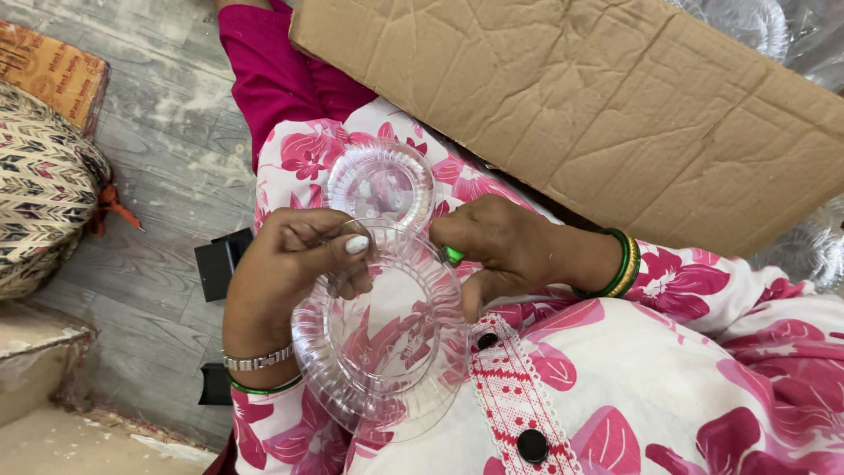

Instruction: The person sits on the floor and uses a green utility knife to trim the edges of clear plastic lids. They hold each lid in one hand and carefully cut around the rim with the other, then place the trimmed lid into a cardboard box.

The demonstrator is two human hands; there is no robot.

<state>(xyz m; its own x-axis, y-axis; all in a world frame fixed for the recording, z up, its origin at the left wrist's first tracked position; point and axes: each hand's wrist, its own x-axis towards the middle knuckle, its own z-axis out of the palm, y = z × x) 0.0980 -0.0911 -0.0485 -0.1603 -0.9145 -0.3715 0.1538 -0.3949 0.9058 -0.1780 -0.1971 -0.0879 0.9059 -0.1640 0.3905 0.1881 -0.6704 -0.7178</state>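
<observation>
Sitting with a stack of clear ribbed plastic plates [387, 343] over the lap, the person is working both hands at its upper rim. The left hand [290, 264] is curling around the stack's left edge, thumb with a pale painted nail pressing on the top rim and fingers tucked beneath, so its grip is clenched on the plates. The right hand [497, 246] is meeting the rim from the other side, fingers bent and pinching at the edge; its grip is also closing on the same stack, though exactly which plate it is catching cannot be told. A small green object [453, 255] is peeking out just beside the right fingers, too hidden to identify. Just beyond the hands, a smaller clear plastic bowl [382, 185] is lying on the pink floral garment [703, 369]. A silver bracelet [257, 359] and a green bangle are circling the left wrist, while green and gold bangles [622, 264] are circling the right. A large flattened cardboard sheet [598, 105] is lying across the upper right, with more clear plastic ware [809, 246] showing at its far edges. To the left, a patterned woven cushion [44, 193] is resting on the grey plank floor [167, 149].
</observation>
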